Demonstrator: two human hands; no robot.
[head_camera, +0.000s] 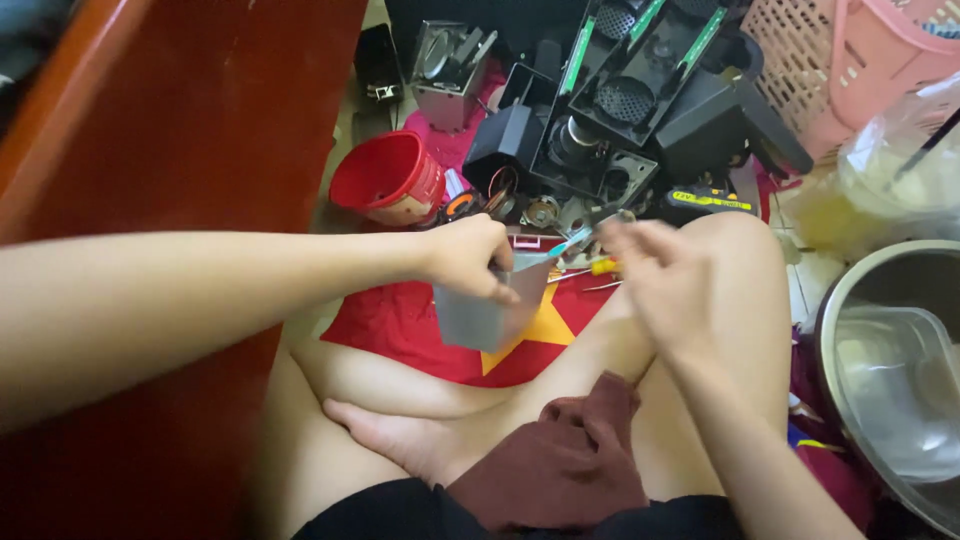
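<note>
the left hand (470, 258) grips a small grey metal box (480, 310) by its upper rim, fingers curled closed over the edge, holding it above the red cloth with a yellow star (400, 320) that lies on the floor between the person's legs. the right hand (655, 275) is blurred by motion; its fingers seem pinched around a thin tool with a light blue handle (572, 240), probably a small screwdriver, whose tip points toward the top of the box, though i cannot tell for sure that the grip is tight.

to do this step well, the left hand should keep the box steady and tilted so its open top faces the eyes, and the tool should meet the fastener or seam squarely, pressed in line with its shaft so it does not slip toward the holding fingers.

just beyond the box lie another screwdriver with a yellow and red handle (600, 267), a red plastic cup (390, 178) on its side, and a heap of black casings and speaker parts (620, 100). a pink basket (850, 60) sits at the far right, a steel basin (890, 380) near the right knee.
</note>
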